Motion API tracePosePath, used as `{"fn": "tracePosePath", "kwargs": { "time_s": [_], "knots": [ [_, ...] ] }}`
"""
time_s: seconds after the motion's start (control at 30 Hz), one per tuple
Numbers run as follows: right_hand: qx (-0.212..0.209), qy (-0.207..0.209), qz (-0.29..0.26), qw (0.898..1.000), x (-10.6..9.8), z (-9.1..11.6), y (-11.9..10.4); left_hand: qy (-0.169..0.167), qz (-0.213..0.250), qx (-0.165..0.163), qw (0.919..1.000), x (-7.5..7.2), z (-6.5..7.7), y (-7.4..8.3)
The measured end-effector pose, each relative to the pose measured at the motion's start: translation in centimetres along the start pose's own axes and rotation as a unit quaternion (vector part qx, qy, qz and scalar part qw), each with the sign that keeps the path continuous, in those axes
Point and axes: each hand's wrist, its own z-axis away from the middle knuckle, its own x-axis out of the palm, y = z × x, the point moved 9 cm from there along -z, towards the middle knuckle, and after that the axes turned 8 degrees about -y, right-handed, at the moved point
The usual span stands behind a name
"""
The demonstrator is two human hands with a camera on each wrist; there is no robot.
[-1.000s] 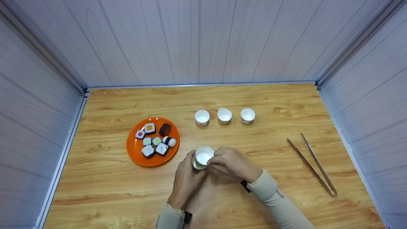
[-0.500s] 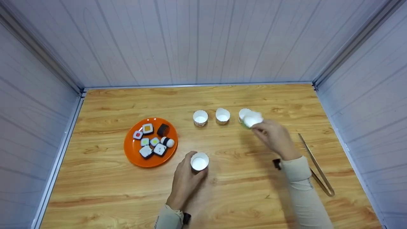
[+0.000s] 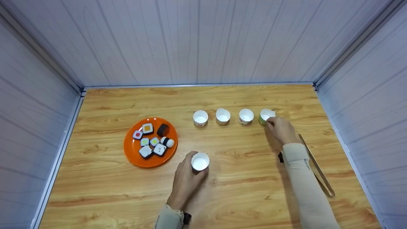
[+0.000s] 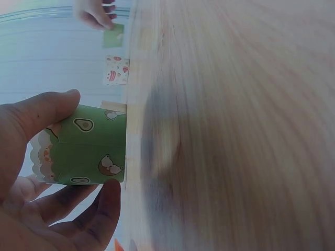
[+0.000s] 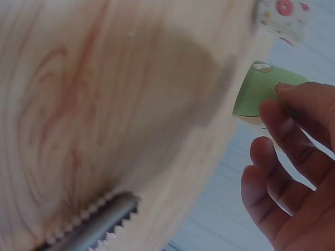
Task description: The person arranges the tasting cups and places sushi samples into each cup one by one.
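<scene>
We list, right of the orange plate [image 3: 133, 152]: one green cup [image 4: 90, 149], gripped by the left hand [image 3: 185, 182], presumably for steadiness; three cups [image 3: 223, 116] in a row; farthest off, a second green cup [image 3: 266, 114], pinched by the right hand [image 3: 282, 129], apparently for alignment.

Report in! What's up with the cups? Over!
Left hand grips green avocado-print paper cup. Right hand pinches second green paper cup, right of three other paper cups. Metal tongs partly behind right sleeve; nothing seems in the way.
</scene>
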Motion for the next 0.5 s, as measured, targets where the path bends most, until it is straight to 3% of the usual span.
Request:
{"fn": "tracePosePath", "kwargs": {
  "time_s": [0.3, 0.5],
  "knots": [
    [0.020, -0.004, -0.016, 1.000, 0.9, -0.5, 0.3, 0.006, -0.007, 0.001, 1.0000, -0.3, 0.0, 0.0],
    [0.010, 0.033, -0.003, 0.999, 0.0, 0.9, -1.7, 0.005, -0.006, -0.001, 1.0000, -0.4, 0.1, 0.0]
  ]
}}
